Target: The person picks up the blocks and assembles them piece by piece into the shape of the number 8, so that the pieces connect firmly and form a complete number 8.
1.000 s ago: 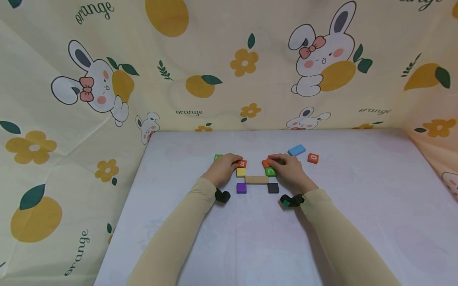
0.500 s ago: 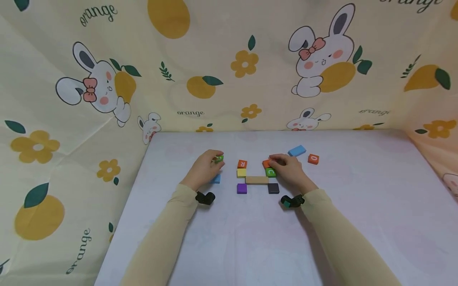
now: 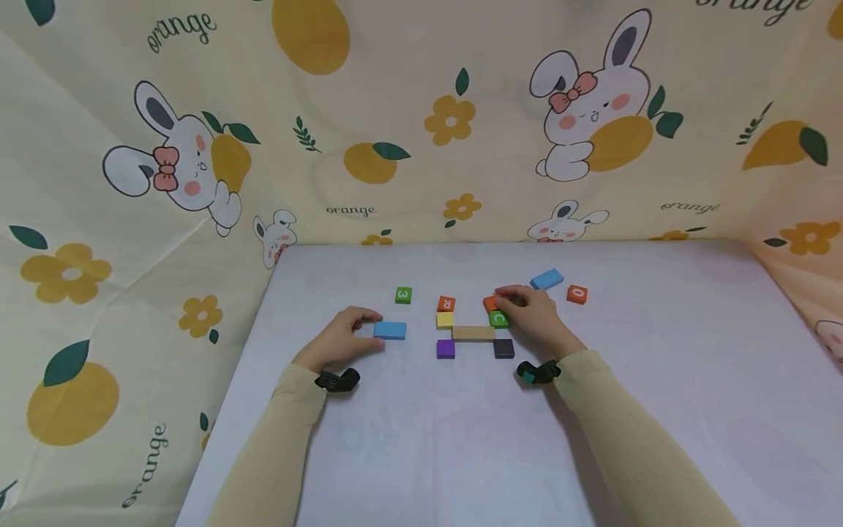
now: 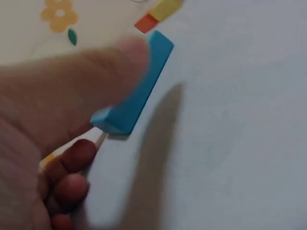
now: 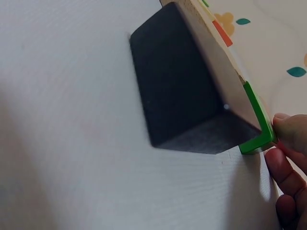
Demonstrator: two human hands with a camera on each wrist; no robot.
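Note:
In the head view my left hand [image 3: 342,338] spreads its thumb and index finger around the left end of a blue rectangular block [image 3: 390,331] lying on the table. The left wrist view has the blurred thumb [image 4: 120,67] overlapping that block. My right hand [image 3: 535,315] pinches an orange block [image 3: 489,302], partly covered by the fingers. Just in front of it lies a green block marked C [image 3: 498,319]. A wooden plank block [image 3: 473,334], a yellow block [image 3: 444,320], a red block marked R [image 3: 446,303], a purple block [image 3: 446,349] and a black block [image 3: 503,348] complete the group.
A green block marked 3 [image 3: 403,295] lies beyond the left hand. Behind the right hand are another blue block [image 3: 546,279] and a red block marked O [image 3: 577,294]. A patterned cloth [image 3: 408,88] hangs at the table's far edge.
My left hand has left the red R block, touched the green 3 block, then come back left and nearer to the blue block. The right hand has stayed at the orange block.

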